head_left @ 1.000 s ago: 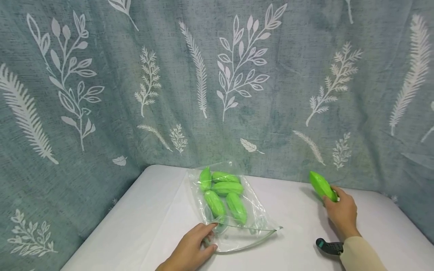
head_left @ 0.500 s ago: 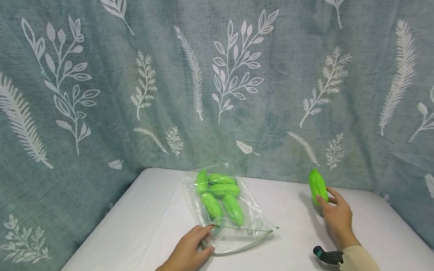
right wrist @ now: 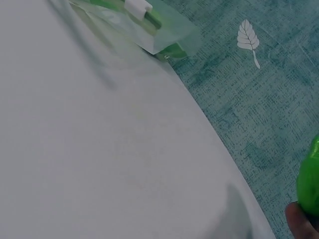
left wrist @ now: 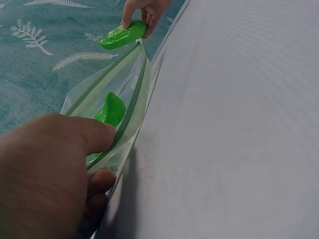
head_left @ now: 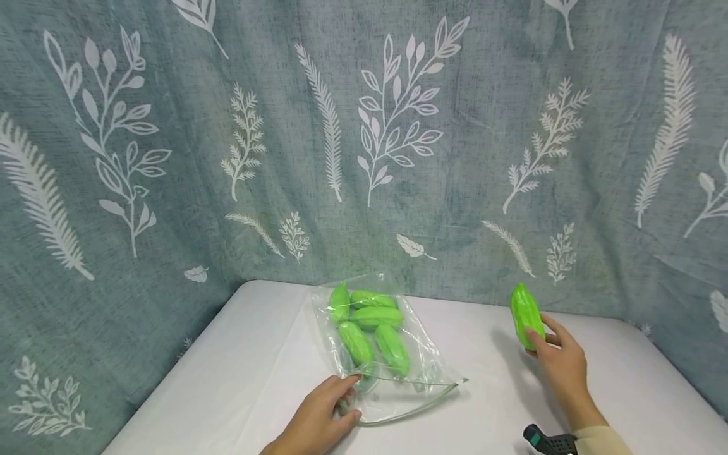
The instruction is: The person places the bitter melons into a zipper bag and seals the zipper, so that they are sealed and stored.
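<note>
My left hand [head_left: 324,407] holds the near rim of a clear zip bag [head_left: 426,344], whose mouth gapes toward me. Inside it lie several bright green, ridged, oblong vegetables [head_left: 376,318]; the frames do not settle their exact kind. Over the table's right side, my right hand [head_left: 562,363] grips another such green vegetable [head_left: 526,316] by its lower end, raised with its tip up. In the left wrist view the bag's green zip strips [left wrist: 130,112] stand apart, with my thumb and fingers at one edge. The right wrist view catches only part of the held vegetable [right wrist: 311,184].
A white-covered table [head_left: 273,379] carries everything. Close behind and at its left hangs a blue-green curtain [head_left: 483,126] with white leaf prints. A dark strapped device [head_left: 548,440] sits at my right wrist by the beige sleeve [head_left: 601,440].
My right hand has lifted the green vegetable, turned it more upright and brought it slightly left. The left hand stays at the bag's rim. The head view has shifted a little.
</note>
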Demonstrator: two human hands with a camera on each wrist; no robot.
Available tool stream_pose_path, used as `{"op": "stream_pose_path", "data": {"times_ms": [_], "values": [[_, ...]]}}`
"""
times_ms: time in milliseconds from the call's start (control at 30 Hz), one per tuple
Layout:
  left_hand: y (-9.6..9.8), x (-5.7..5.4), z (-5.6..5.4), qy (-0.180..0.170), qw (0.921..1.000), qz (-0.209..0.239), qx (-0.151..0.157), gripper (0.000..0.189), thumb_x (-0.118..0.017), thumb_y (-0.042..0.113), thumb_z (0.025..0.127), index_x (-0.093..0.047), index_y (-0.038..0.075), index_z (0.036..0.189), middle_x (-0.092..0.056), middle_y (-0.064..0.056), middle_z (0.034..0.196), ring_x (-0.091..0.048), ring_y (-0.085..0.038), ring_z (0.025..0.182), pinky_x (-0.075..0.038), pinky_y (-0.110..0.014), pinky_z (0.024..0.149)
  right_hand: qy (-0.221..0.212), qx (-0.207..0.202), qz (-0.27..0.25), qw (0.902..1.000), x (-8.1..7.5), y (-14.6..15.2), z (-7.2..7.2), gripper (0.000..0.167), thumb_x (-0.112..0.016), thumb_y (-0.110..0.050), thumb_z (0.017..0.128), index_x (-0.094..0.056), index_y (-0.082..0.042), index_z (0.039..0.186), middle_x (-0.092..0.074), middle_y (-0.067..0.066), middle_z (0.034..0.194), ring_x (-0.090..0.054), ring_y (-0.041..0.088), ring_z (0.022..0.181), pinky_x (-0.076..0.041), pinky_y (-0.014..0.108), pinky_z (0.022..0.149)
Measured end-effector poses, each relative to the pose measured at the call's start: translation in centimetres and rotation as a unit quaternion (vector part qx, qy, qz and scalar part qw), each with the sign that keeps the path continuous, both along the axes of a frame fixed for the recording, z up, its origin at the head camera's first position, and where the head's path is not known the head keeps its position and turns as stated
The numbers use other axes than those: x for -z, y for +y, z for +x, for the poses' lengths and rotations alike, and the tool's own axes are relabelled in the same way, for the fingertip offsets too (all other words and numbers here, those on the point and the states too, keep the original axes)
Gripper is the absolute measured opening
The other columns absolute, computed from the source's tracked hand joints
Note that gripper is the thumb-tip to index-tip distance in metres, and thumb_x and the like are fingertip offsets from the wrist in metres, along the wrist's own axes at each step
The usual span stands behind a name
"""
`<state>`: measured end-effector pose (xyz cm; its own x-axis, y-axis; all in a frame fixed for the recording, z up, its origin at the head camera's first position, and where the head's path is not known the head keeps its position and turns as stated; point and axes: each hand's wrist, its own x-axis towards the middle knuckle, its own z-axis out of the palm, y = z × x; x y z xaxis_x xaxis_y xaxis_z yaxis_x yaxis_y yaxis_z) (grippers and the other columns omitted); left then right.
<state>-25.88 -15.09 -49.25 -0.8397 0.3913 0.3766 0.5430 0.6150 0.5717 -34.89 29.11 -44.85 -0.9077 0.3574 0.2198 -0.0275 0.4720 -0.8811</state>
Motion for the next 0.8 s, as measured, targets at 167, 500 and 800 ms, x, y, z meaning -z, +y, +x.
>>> {"op": "stream_pose_path", "data": {"times_ms": [167, 500, 800], "values": [[0.0, 0.1, 0.0, 0.004, 1.0, -0.003, -0.003, 0.057, -0.076, 0.026, 0.089, -0.057, 0.009, 0.14, -0.057, 0.012, 0.1, -0.049, 0.002, 0.083, -0.049, -0.022, 0.073, -0.003, 0.003, -0.007, 1.0, 0.2, -0.8, 0.6, 0.069, -0.058, -0.048, 0.099, -0.039, -0.01, 0.154, -0.054, 0.028, 0.129, -0.071, 0.012, 0.075, -0.053, 0.015, 0.066], [-0.1, -0.1, 0.1, 0.021, 0.9998, -0.008, 0.002, 0.055, -0.075, 0.028, 0.09, -0.058, 0.01, 0.14, -0.059, 0.01, 0.103, -0.051, 0.0, 0.086, -0.051, -0.028, 0.078, 0.017, -0.02, -0.059, 0.9979, -0.2, -2.1, 1.5, 0.066, -0.058, -0.041, 0.101, -0.038, -0.007, 0.154, -0.054, 0.029, 0.13, -0.069, 0.005, 0.075, -0.058, 0.025, 0.073], [0.1, -0.2, -0.1, 0.017, 0.9998, -0.007, -0.001, 0.056, -0.076, 0.027, 0.089, -0.058, 0.009, 0.139, -0.058, 0.011, 0.101, -0.05, 0.001, 0.084, -0.051, -0.025, 0.076, 0.058, -0.076, -0.099, 0.9905, -2.1, -3.8, 2.8, 0.063, -0.061, -0.03, 0.101, -0.038, 0.001, 0.151, -0.049, 0.027, 0.127, -0.063, 0.0, 0.086, -0.058, 0.027, 0.078]]}}
